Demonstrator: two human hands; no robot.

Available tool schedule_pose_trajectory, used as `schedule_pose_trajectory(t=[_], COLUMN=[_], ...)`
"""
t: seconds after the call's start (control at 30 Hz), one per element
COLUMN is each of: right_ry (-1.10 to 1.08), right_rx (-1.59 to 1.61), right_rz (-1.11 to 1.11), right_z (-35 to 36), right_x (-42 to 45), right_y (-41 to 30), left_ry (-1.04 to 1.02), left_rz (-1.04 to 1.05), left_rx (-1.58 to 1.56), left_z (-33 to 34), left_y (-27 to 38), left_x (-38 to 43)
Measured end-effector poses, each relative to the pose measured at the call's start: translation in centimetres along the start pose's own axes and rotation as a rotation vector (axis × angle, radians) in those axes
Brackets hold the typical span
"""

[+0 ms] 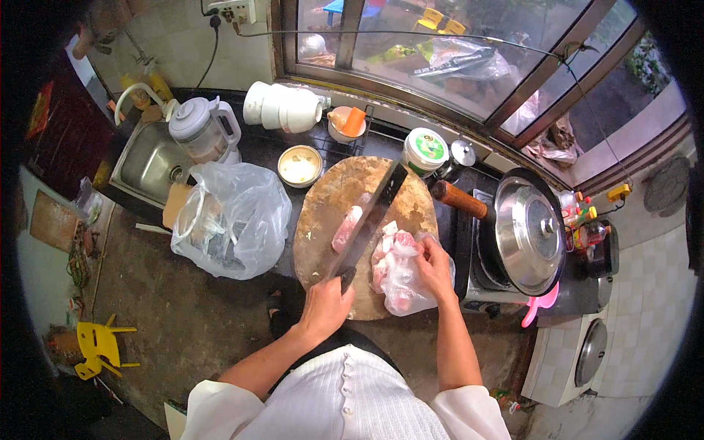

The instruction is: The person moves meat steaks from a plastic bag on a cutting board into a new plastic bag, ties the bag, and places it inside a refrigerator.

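My left hand grips the dark handle of a broad cleaver, whose blade slants up and to the right over a round wooden chopping board. Left of the blade, a piece of raw meat lies on the board. My right hand pinches the edge of a thin clear plastic bag at the board's right side. Pieces of pink and white raw meat show at the bag's opening and through its film. The fingertips of my right hand are partly hidden.
Left of the board sits a large plastic bag, near a blender and a steel sink. A bowl and a white tub stand behind. On the right, a lidded wok points its wooden handle towards the board.
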State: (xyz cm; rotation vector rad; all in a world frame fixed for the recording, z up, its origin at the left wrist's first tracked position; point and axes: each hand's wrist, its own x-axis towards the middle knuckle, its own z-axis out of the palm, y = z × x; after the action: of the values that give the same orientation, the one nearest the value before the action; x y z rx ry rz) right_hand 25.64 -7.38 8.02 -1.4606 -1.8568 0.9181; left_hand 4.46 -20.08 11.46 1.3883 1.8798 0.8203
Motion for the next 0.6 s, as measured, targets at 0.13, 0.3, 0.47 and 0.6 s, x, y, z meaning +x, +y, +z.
schedule_pose_trajectory(t=[0.13,0.3,0.47,0.6], right_ry=[-0.059,-0.104,-0.195,-0.181], right_rx=[0.031,0.422,0.327,-0.257], right_rz=[-0.017,0.052,-0.039,-0.098], right_z=[-0.7,-0.4,-0.4,0.0], right_x=[-0.8,0.0,0.4,-0.5], right_y=[0.8,0.1,-1.0,-3.1], left_ry=[-0.031,-0.052,-0.013,-0.049], left_rz=[-0.053,-0.176,-0.113,-0.064], left_rx=[-0.087,-0.245,-0.256,-0.113], left_z=[2.1,3.2,2.9,1.9], left_y=[-2.2,-2.0,-1.0,-2.3], left_x=[-0.6,2.0,3.8,2.3])
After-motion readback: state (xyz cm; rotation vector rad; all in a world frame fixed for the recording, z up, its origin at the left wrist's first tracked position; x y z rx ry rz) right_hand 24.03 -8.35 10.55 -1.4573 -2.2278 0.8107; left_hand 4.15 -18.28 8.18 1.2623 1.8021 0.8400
